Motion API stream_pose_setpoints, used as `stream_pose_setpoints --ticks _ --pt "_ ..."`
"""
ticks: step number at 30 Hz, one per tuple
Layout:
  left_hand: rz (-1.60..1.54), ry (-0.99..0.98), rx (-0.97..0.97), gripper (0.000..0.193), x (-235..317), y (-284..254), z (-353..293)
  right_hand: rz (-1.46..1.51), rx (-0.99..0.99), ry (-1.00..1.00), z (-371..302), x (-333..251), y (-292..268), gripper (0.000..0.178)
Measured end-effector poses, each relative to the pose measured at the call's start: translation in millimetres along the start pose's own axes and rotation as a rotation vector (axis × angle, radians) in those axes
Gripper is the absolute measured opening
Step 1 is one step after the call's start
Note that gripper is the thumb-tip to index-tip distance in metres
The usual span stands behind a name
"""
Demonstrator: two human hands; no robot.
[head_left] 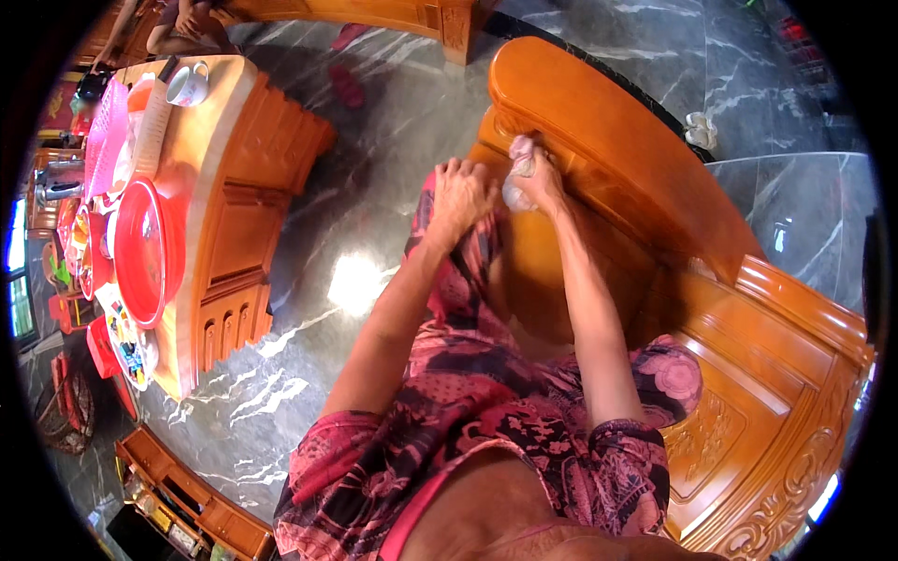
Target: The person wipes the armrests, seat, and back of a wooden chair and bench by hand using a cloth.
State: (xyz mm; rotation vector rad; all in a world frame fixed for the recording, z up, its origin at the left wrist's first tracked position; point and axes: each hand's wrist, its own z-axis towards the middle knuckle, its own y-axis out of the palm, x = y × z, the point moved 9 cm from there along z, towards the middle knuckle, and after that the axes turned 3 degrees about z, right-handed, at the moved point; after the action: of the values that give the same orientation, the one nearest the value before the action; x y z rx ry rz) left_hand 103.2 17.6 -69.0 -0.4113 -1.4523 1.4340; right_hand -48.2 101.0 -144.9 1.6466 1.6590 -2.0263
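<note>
Over seat (547, 266), near armrest (613, 140): pinkish wad (520, 161) in right hand (541, 182), fingers closed round its middle. Probably light, soft, kinda squishy; I'd grab bunched middle. Left hand (462, 198) curled near knee (425, 206), can't tell if gripping.

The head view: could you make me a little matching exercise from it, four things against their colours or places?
1. Left hand
2. Right hand
3. Large round basin
4. Mug

A. Red, on the wooden table
B. Closed around a pinkish and whitish bundle
C. Mostly white, with a handle
D. Against the patterned trouser leg

Pairs: 1-D, 2-B, 3-A, 4-C
</note>
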Motion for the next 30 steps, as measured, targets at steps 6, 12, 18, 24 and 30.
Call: stream_pose_setpoints --ticks 6,12,18,24,30 --pt "0.048 0.005 0.023 0.023 -6 6 -4 0.108 0.052 -0.203 -49 -117 -65 0.072" --pt "0.033 0.021 -0.018 0.028 -4 7 -6 -0.042 0.424 -0.278 -100 -169 -246 0.059" --pt "0.030 0.066 0.044 0.023 8 -4 -3 -0.393 0.533 0.044 -66 -6 -295 0.063" --pt "0.004 0.057 0.026 0.026 6 1 -4 -0.195 0.562 -0.060 -38 -23 -259 0.063" --pt "0.060 0.059 -0.019 0.026 18 3 3 -0.290 0.484 -0.232 11 -108 -175 0.063"
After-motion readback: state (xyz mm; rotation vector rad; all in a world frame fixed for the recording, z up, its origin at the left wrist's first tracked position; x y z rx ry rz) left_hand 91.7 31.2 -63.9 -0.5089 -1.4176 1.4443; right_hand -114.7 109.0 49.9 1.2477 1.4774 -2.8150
